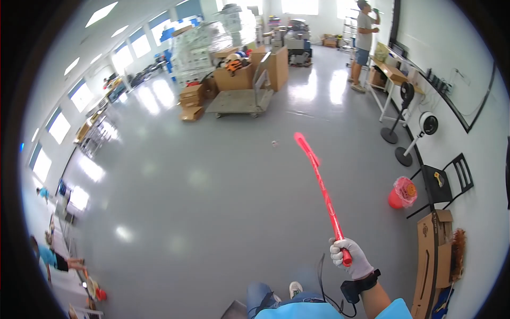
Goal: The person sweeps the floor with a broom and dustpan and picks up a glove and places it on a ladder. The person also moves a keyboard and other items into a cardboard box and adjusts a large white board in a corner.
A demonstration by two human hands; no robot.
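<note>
My right hand (350, 255), in a white glove with a black band at the wrist, is wrapped round the lower end of a long red stick (328, 204). The stick points up and away from me over the grey floor, and its far end is bent or blurred. Its short butt end pokes out below my fist. A dark cable hangs beside my right wrist. My left hand is out of view. By my legs, at the lower edge, a corner of a grey thing (234, 310) shows; its kind cannot be made out.
A platform cart (239, 102) stands ahead beside cardboard boxes (234, 78). On the right are two fans (427, 123), a red bin (396, 199), a black chair (438, 183) and a tall carton (426, 260). A person (364, 40) stands far right; others work at left. A small scrap (274, 143) lies on the floor.
</note>
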